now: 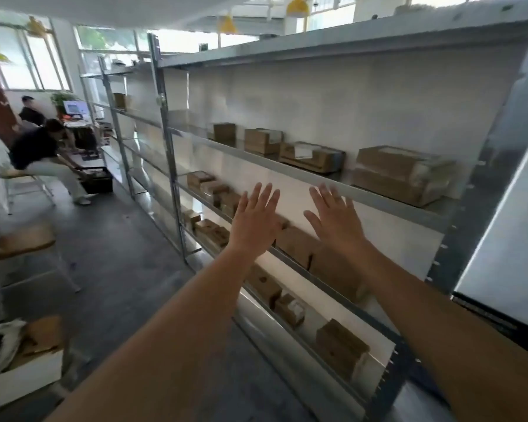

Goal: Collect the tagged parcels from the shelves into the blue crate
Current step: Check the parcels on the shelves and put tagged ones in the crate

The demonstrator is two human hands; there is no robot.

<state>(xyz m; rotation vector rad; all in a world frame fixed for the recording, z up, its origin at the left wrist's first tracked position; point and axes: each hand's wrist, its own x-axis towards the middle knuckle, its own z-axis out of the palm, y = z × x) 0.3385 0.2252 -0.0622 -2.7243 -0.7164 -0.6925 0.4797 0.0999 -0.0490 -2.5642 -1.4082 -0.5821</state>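
Both my arms stretch out toward a grey metal shelf rack (317, 178). My left hand (253, 222) and my right hand (336, 222) are held flat with fingers spread, side by side, and hold nothing. They hover in front of the middle shelves. Brown cardboard parcels sit on several shelf levels: a flat one with a white label (311, 156), a large one (400, 175) at the right, a brown box (296, 245) just behind my hands, and a small labelled one (291, 309) lower down. No blue crate is in view.
Grey floor runs along the rack to the left. A wooden stool (22, 239) stands at left, and an open box with white wrapping (19, 354) at lower left. Further back a seated person (43, 153) bends over a dark crate (96, 179). More racks continue beyond.
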